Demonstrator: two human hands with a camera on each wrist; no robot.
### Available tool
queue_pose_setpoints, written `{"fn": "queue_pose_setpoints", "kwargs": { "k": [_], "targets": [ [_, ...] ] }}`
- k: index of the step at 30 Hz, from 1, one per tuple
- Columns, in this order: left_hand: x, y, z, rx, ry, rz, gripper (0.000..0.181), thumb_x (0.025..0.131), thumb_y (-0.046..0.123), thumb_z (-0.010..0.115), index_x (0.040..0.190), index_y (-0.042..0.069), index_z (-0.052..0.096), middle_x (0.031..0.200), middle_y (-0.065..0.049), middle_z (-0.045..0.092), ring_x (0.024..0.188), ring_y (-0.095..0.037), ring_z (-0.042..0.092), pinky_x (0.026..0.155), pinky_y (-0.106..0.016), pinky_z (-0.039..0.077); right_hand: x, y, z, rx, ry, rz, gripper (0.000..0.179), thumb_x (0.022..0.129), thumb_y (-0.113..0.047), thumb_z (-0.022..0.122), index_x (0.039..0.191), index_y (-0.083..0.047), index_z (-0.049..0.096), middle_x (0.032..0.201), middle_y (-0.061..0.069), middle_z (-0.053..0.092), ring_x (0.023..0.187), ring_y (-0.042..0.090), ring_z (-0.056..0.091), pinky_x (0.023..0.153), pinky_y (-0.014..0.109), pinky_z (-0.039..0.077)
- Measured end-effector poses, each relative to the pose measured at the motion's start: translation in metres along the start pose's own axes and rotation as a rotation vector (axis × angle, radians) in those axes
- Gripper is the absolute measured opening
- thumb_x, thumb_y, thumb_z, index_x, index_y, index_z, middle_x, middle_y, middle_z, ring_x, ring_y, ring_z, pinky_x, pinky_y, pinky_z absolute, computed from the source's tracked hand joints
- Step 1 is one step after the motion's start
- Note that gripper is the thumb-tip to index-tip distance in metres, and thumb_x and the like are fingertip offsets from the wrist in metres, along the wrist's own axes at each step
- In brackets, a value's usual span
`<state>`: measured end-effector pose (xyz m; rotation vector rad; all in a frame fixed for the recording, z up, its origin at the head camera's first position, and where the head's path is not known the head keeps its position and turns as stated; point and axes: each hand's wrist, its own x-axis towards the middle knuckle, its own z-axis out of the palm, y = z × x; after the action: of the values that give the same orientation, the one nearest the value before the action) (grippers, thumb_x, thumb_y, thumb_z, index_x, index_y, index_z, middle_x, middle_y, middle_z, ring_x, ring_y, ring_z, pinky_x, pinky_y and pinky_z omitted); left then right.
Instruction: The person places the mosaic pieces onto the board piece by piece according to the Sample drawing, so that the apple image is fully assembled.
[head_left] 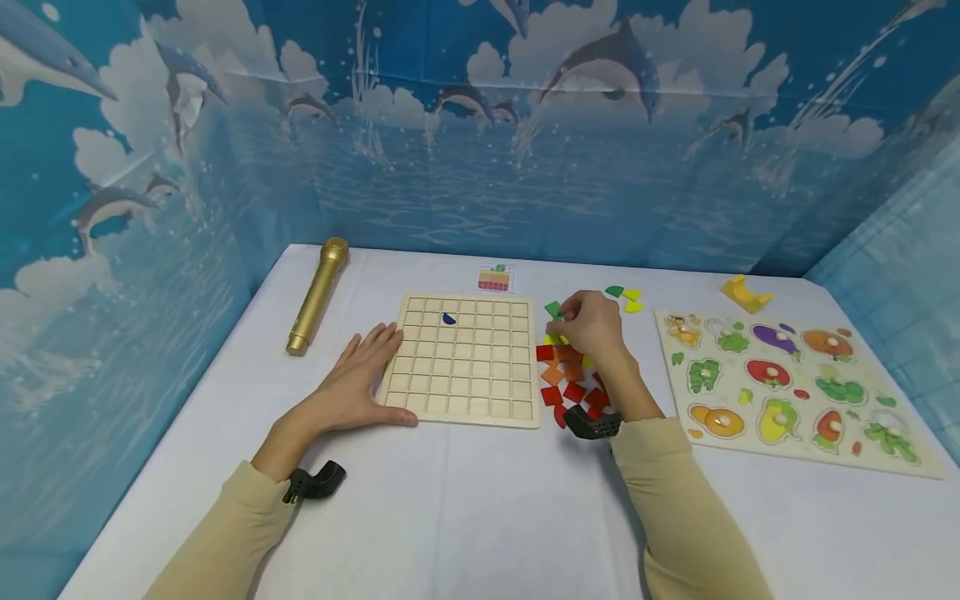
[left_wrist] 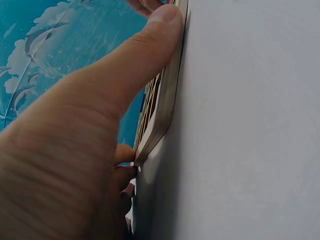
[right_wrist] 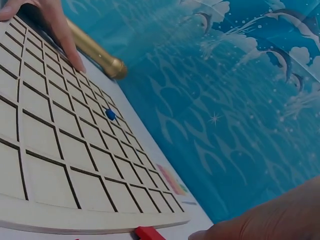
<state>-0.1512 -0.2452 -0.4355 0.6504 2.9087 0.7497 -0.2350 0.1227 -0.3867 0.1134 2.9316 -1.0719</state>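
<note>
A pale wooden grid board [head_left: 465,360] lies flat on the white table. One small dark blue half-round piece [head_left: 448,318] sits in its upper rows. My left hand [head_left: 360,379] rests at the board's left side, fingers spread along that edge, thumb [left_wrist: 150,47] on the near edge. My right hand [head_left: 594,325] is over the loose pieces right of the board, thumb and index finger bent around a green piece [head_left: 553,309]. Whether they pinch it is hidden. Red pieces [head_left: 574,392], orange pieces [head_left: 572,371] and some yellow ones lie below that hand.
A gold microphone [head_left: 318,296] lies at the left. Behind the board is a small picture card [head_left: 496,278]. At the right are a vegetable puzzle board [head_left: 795,392] and a yellow curved block [head_left: 746,295]. Green and yellow pieces [head_left: 632,295] lie beyond my right hand.
</note>
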Motion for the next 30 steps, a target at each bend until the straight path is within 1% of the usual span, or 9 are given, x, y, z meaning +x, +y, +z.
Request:
{"fn": "queue_pose_setpoints", "kwargs": {
  "k": [3, 9, 16, 20, 24, 30],
  "targets": [
    [0.0001, -0.0004, -0.0008, 0.002, -0.004, -0.002, 0.139, 0.069, 0.068, 0.090, 0.168, 0.003, 0.019, 0.177, -0.014, 0.013, 0.165, -0.033, 0.005, 0.134, -0.056, 0.000, 0.0001, 0.0029, 0.0034, 0.000, -0.006, 0.012, 0.031, 0.091, -0.015, 0.083, 0.114, 0.004, 0.071, 0.101, 0.018, 0.066, 0.098, 0.031, 0.056, 0.075, 0.033, 0.054],
    [0.0019, 0.0005, -0.0012, 0.004, -0.003, -0.002, 0.138, 0.068, 0.067, 0.090, 0.168, 0.002, 0.020, 0.177, -0.015, 0.013, 0.165, -0.034, 0.005, 0.134, -0.056, 0.000, 0.0011, 0.0054, 0.0052, 0.011, 0.017, 0.000, 0.024, 0.092, -0.012, 0.082, 0.109, 0.004, 0.074, 0.098, 0.019, 0.068, 0.096, 0.030, 0.057, 0.074, 0.031, 0.054],
    [0.0001, -0.0012, -0.0002, 0.006, -0.004, 0.000, 0.138, 0.069, 0.067, 0.090, 0.168, 0.002, 0.019, 0.177, -0.017, 0.014, 0.165, -0.035, 0.006, 0.134, -0.057, 0.000, 0.0026, 0.0070, 0.0067, 0.038, -0.023, 0.013, 0.023, 0.093, -0.010, 0.081, 0.111, 0.003, 0.073, 0.100, 0.017, 0.067, 0.092, 0.028, 0.059, 0.069, 0.023, 0.053],
    [-0.0007, -0.0035, -0.0003, 0.013, -0.006, 0.004, 0.138, 0.069, 0.068, 0.089, 0.168, 0.002, 0.019, 0.177, -0.017, 0.014, 0.165, -0.035, 0.006, 0.134, -0.058, 0.001, 0.0034, 0.0084, 0.0093, 0.043, -0.030, -0.009, 0.020, 0.093, -0.008, 0.081, 0.108, 0.002, 0.073, 0.098, 0.017, 0.067, 0.090, 0.027, 0.059, 0.067, 0.021, 0.052],
    [-0.0003, -0.0029, -0.0007, 0.009, 0.001, 0.009, 0.137, 0.070, 0.068, 0.089, 0.168, 0.002, 0.019, 0.177, -0.017, 0.014, 0.165, -0.035, 0.006, 0.134, -0.058, 0.001, 0.0054, 0.0096, 0.0093, 0.045, 0.002, -0.051, 0.016, 0.093, -0.007, 0.081, 0.104, 0.002, 0.073, 0.093, 0.016, 0.067, 0.085, 0.027, 0.058, 0.064, 0.022, 0.050],
    [0.0006, -0.0012, 0.0004, 0.013, 0.004, 0.012, 0.137, 0.070, 0.068, 0.088, 0.167, 0.001, 0.020, 0.177, -0.017, 0.014, 0.165, -0.035, 0.007, 0.134, -0.058, 0.001, 0.0061, 0.0091, 0.0070, 0.053, 0.061, -0.117, 0.017, 0.093, -0.010, 0.081, 0.103, 0.003, 0.076, 0.089, 0.016, 0.069, 0.080, 0.027, 0.059, 0.065, 0.026, 0.050]
  ]
}}
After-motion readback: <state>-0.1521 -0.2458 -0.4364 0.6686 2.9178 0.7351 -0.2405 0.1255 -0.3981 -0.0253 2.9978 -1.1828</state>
